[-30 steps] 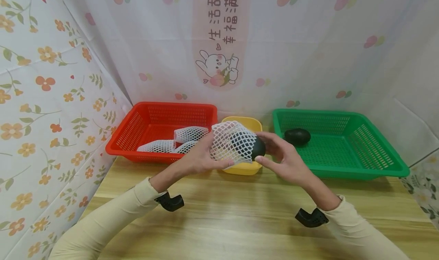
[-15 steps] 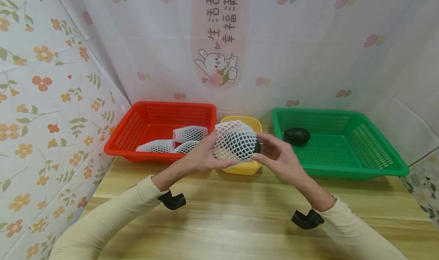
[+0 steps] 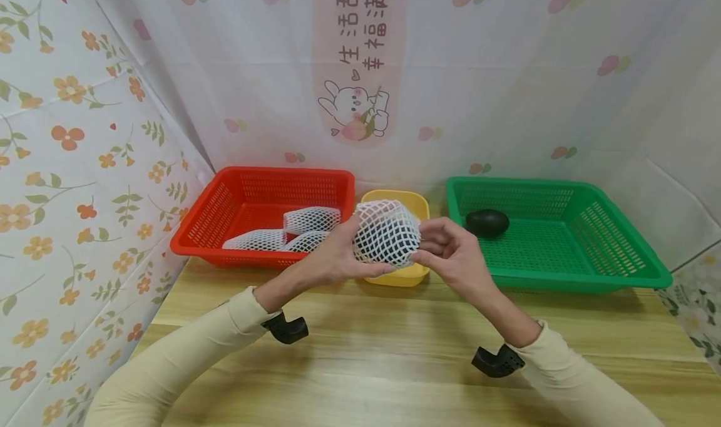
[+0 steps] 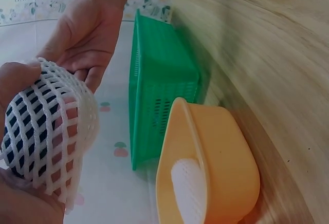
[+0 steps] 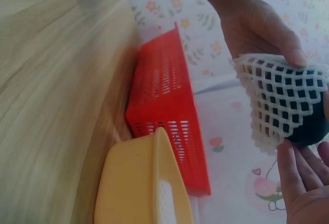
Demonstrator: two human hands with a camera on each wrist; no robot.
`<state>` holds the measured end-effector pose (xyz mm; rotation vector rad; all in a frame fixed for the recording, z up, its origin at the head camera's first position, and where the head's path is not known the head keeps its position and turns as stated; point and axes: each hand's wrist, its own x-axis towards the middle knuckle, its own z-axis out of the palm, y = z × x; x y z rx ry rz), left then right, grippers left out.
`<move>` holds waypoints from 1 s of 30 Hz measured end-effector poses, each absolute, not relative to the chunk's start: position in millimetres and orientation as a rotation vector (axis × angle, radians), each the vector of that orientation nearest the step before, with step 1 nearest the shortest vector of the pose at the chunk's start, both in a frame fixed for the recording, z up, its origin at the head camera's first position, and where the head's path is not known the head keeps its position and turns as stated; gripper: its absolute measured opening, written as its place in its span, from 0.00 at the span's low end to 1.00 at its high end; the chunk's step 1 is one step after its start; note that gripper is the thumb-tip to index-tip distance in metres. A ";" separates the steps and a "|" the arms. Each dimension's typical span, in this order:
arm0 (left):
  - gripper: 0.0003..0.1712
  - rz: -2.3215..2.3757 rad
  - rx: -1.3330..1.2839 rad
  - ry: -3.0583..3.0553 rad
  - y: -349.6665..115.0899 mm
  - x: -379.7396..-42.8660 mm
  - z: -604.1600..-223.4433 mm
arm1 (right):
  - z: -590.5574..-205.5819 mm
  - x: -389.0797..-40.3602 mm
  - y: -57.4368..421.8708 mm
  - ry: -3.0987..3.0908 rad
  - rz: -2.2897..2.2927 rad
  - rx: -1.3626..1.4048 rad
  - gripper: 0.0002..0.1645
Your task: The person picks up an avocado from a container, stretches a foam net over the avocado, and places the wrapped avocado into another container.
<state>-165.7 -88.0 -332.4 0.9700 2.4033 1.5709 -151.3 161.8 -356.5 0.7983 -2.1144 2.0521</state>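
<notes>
A white foam net sleeve is held up over the yellow bin, with a dark avocado inside its mesh. My left hand grips the sleeve from the left, thumb along the near side. At the other end my right hand pinches the avocado and the net's edge between thumb and fingers. In the right wrist view, one end of the avocado shows bare beyond the mesh. A second avocado lies in the green basket.
A red basket at left holds several netted white pieces. The yellow bin stands between the baskets; something white lies inside it. A printed curtain hangs behind the wooden table.
The avocado has slid leftward, deeper into the net sleeve, so the mesh covers more of it. My right hand has moved left with it; my left hand has shifted slightly right.
</notes>
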 end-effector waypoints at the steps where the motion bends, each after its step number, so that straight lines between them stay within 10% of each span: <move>1: 0.47 1.571 0.969 2.410 -88.0 -165.7 -332.9 | -357.2 -151.3 160.9 -2.114 2.066 0.808 0.24; 19: 0.49 1.558 0.975 2.537 -88.6 -165.4 -337.1 | -355.2 -151.8 164.5 -2.097 1.874 0.801 0.14; 30: 0.49 1.527 0.953 2.556 -87.4 -163.0 -336.6 | -354.4 -154.9 157.7 -2.268 1.968 0.784 0.36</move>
